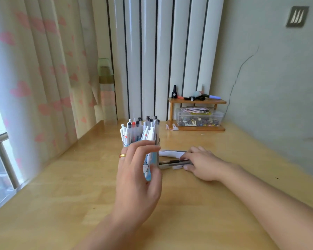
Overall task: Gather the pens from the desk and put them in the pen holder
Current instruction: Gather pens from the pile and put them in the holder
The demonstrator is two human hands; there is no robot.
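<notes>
The left hand (137, 170) is up close, fingers loose and spread by the pen holder (149, 159), which is full of pens. To its right, the right hand (200, 164) grips pens (172, 162) lying on the surface (61, 195).

— What sort of place is this?
— A home bedroom or study: heart-print curtains (34, 83), a wooden desk (188, 204), a white radiator (161, 56) and a small craft shelf (197, 112).

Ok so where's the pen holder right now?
The pen holder stands mid-desk in the head view, behind the left hand, with the right hand on loose pens just to its right.
</notes>
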